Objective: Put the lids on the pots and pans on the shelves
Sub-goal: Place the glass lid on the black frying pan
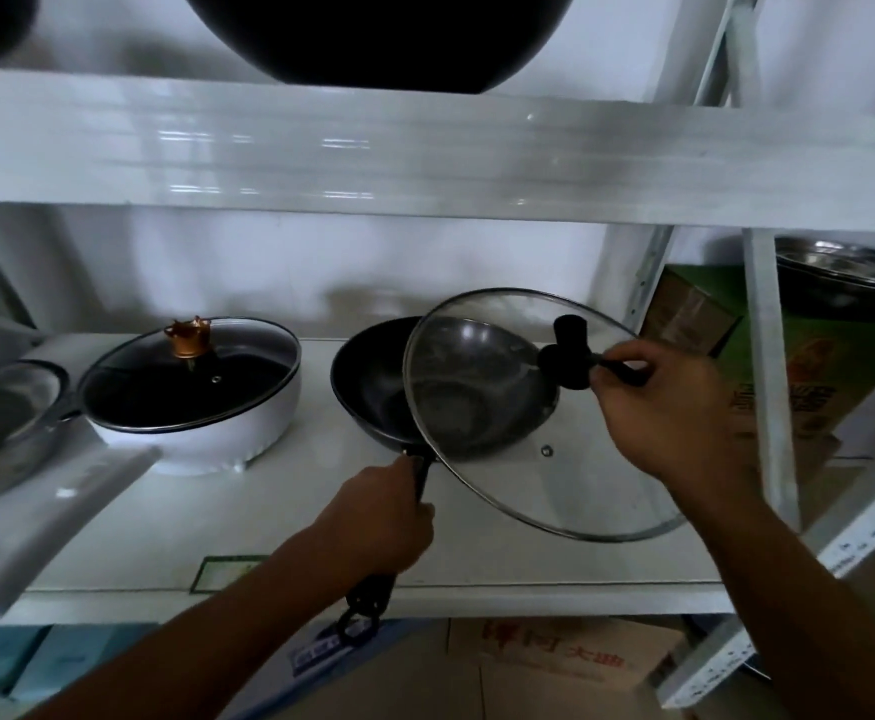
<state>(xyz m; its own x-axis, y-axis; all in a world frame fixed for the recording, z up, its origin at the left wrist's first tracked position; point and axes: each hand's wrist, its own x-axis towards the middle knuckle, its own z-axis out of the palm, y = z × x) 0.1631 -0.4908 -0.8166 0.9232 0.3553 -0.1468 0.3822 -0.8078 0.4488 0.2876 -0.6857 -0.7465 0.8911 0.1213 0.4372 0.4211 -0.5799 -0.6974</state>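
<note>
Two hands share this step. The right hand pinches the black knob of a glass lid, fingers closed round its stem, and holds the lid tilted steeply, its upper rim over the right half of the black wok and its lower rim hanging out past the front edge of the shelf. The left hand is wrapped firmly round the wok's handle, which juts over that front edge, steadying the pan.

To seat the lid well, I judge the right hand should level it first, bring it back and left until it is centred over the wok, then lower it flat so the metal rim meets the pan's lip all round; the left hand should hold the handle meanwhile. A tilted drop could chip the glass or slide off.

The wok looks empty, standing mid-shelf towards the right. To its left, towards the back, a white pan already wears a glass lid with a copper-coloured knob; nothing shows inside it. At the left edge another glass lid or bowl is partly cut off, too unclear to tell. A large dark wok sits uncovered on the shelf above.
</note>
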